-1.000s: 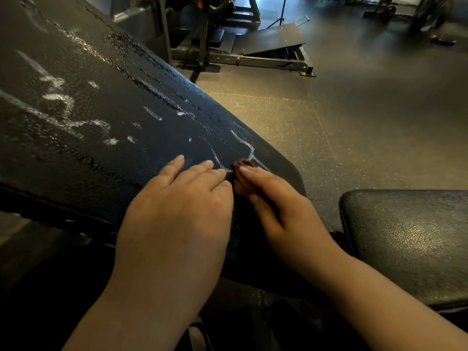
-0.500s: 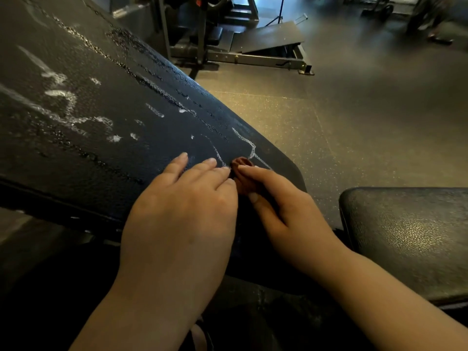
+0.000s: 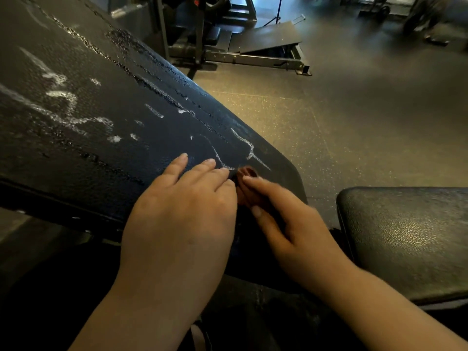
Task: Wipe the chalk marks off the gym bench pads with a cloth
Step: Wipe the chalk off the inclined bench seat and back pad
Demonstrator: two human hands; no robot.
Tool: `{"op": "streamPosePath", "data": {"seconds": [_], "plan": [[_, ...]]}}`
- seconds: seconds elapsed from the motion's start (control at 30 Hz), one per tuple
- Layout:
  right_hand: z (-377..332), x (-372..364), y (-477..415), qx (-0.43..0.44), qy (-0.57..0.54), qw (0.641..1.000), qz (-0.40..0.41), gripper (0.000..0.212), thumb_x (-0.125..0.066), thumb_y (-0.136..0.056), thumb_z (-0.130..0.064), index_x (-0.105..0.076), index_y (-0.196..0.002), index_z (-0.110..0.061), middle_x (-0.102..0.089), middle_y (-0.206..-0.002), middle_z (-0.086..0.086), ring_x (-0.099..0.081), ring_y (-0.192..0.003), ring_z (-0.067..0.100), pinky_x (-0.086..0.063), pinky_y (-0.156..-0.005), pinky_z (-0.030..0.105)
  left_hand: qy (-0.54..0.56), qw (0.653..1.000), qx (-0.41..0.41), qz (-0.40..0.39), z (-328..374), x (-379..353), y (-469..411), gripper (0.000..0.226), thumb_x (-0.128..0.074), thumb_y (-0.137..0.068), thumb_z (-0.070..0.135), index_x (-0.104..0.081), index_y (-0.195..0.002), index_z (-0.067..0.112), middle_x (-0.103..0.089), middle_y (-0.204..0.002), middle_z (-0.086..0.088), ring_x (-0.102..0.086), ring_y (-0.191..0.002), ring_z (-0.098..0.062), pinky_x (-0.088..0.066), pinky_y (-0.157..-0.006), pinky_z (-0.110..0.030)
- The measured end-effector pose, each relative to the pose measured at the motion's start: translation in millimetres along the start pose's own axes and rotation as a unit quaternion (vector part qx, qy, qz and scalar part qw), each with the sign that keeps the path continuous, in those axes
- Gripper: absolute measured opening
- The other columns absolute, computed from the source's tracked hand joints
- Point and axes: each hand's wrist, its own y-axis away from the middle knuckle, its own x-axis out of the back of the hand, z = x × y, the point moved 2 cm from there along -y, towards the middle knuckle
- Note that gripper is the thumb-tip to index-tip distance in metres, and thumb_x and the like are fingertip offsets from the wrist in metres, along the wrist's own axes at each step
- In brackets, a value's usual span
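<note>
Far left, on the sloped back pad (image 3: 76, 153): thick chalk smears (image 3: 60, 97), not yet wiped, so most of the job ahead by the look of it. Further right, a thin chalk line (image 3: 249, 148) near the pad's lower corner, just beyond the fingertips.

Left hand (image 3: 182, 219) laid flat on the pad, fingers straight and close together, gripping nothing. Best used as a brace, pressing down to steady the surface.

Just beside those fingertips, the cloth (image 3: 247, 172) (or what looks like it: a small reddish-brown wad, too bunched and dim to be sure). Pinched under the fingers of the right hand (image 3: 286, 224) and pressed to the pad at the tail of the thin line.

To do this stroke well:
- Open the wad out for more contact.
- Press firmly into the pebbled grain.
- Rub along the line rather than across it.
- Turn to a clean face once loaded with dust.
- Then work back leftward towards the heavy smears, lifting the bracing hand out of the path first.

Right again, across a gap from the back pad: the seat pad (image 3: 405, 239), no chalk visible on the part in view.
</note>
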Motion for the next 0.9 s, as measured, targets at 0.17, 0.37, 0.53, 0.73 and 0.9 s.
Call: {"op": "streamPosePath", "data": {"seconds": [0.17, 0.37, 0.53, 0.73, 0.9], "plan": [[4, 1, 15, 0.035, 0.018, 0.999, -0.015, 0.050, -0.055, -0.101, -0.011, -0.048, -0.147, -0.029, -0.045, -0.151, -0.021, -0.034, -0.145, 0.001, -0.032, -0.120, 0.037, 0.003, 1.000, 0.008, 0.007, 1, -1, -2, 0.032, -0.060, -0.074, 0.008, -0.077, -0.102, 0.006, -0.072, -0.116, -0.013, -0.066, -0.117, -0.029, -0.042, -0.108, -0.052], [4, -1, -21, -0.006, -0.003, 1.000, -0.011, 0.050, -0.055, -0.102, -0.020, -0.044, -0.148, -0.036, -0.051, -0.144, -0.021, -0.046, -0.133, -0.001, -0.042, -0.111, 0.035, -0.004, 1.000, -0.001, -0.020, -2, -1, -2, 0.033, -0.057, -0.078, 0.008, -0.075, -0.106, 0.005, -0.070, -0.120, -0.015, -0.063, -0.120, -0.030, -0.039, -0.110, -0.055], [13, 1, 16, 0.046, -0.014, 0.998, -0.029, 0.050, -0.054, -0.102, -0.015, -0.045, -0.149, -0.029, -0.043, -0.153, -0.019, -0.034, -0.146, 0.005, -0.034, -0.119, 0.044, -0.004, 1.000, 0.005, -0.008, 0, -1, -2, 0.033, -0.059, -0.076, 0.008, -0.076, -0.105, 0.004, -0.071, -0.118, -0.015, -0.065, -0.117, -0.030, -0.042, -0.108, -0.055], [31, -8, -31, -0.096, -0.065, 0.991, 0.060, 0.046, -0.046, -0.105, -0.026, -0.040, -0.150, -0.037, -0.049, -0.147, -0.018, -0.043, -0.137, -0.001, -0.038, -0.116, 0.043, -0.002, 1.000, 0.012, -0.005, -3, 1, 0, 0.035, -0.058, -0.079, 0.007, -0.074, -0.109, 0.002, -0.070, -0.122, -0.016, -0.063, -0.120, -0.029, -0.040, -0.110, -0.051], [-16, -16, 9, -0.002, -0.097, 0.995, -0.012, 0.050, -0.045, -0.103, -0.023, -0.039, -0.152, -0.030, -0.038, -0.157, -0.017, -0.026, -0.147, -0.001, -0.026, -0.122, 0.036, -0.002, 1.000, 0.027, 0.001, -1, 1, -3, 0.039, -0.050, -0.080, 0.006, -0.073, -0.109, -0.003, -0.069, -0.119, -0.020, -0.064, -0.118, -0.035, -0.041, -0.107, -0.052]]}}
